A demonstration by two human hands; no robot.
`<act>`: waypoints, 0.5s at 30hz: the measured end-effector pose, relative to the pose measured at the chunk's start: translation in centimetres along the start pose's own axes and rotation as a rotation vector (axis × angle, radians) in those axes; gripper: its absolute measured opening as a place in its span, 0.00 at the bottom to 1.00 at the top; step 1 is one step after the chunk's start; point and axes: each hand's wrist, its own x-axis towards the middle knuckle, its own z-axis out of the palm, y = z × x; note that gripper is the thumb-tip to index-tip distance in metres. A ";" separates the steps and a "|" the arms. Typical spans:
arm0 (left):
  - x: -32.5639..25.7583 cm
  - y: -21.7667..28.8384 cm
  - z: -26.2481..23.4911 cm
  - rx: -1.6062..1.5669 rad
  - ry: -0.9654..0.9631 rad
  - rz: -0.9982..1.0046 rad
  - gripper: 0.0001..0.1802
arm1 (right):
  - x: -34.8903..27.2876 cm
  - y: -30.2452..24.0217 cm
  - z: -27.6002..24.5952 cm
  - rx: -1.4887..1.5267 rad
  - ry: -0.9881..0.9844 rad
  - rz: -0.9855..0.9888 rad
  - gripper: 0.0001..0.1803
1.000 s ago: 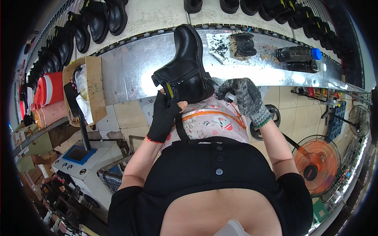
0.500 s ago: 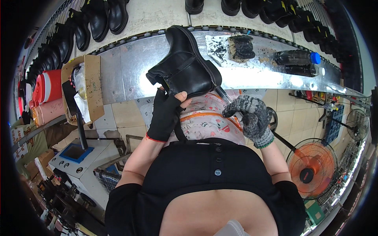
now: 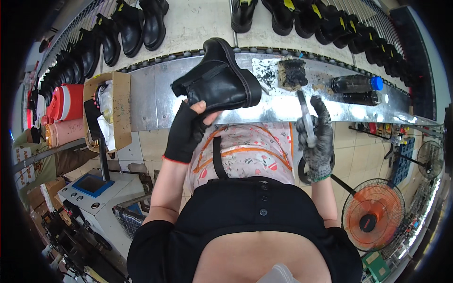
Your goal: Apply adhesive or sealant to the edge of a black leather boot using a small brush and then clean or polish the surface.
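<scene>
Above the metal bench (image 3: 155, 101), black boot (image 3: 218, 80) in left hand (image 3: 185, 132).

Evenly bright, lit from overhead. Soft glare across the metal tabletop (image 3: 155, 99), faint sheen on the black boot (image 3: 217, 80). Shadows short and weak. Heavy fisheye bending at the rim, black vignette in the corners. Centre sharp; edges smeared and slightly soft.

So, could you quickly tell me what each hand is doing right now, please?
Left hand: closed on the black boot, holding it up.
Right hand: closed around a thin brush-like tool.
</scene>
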 end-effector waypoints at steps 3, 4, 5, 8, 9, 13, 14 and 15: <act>4.7 2.2 -1.7 0.157 -0.022 0.065 0.24 | 3.0 5.1 -2.0 -0.161 0.213 -0.156 0.39; 6.9 3.6 -2.4 0.173 -0.073 0.050 0.21 | 3.9 5.9 -3.0 -0.425 0.282 0.133 0.36; 8.8 4.7 -2.2 0.203 -0.018 0.107 0.18 | 3.9 7.7 -4.2 -0.959 0.183 -0.207 0.31; 15.4 8.5 -1.7 0.377 0.046 0.260 0.14 | 3.1 11.4 -5.2 -1.594 0.211 -0.644 0.25; 18.2 10.4 -3.5 0.528 0.035 0.251 0.16 | 2.9 10.5 -2.8 -1.307 0.336 -0.466 0.26; 26.5 12.7 -2.2 1.100 0.261 0.523 0.20 | 4.9 12.2 -3.7 -0.639 0.379 -0.091 0.19; 28.7 13.1 -3.6 1.465 0.311 0.613 0.23 | 6.1 13.1 -3.9 -0.464 0.328 -0.167 0.18; 29.6 12.1 -3.4 1.545 0.325 0.691 0.30 | 7.0 13.7 -4.4 -0.289 0.301 -0.237 0.17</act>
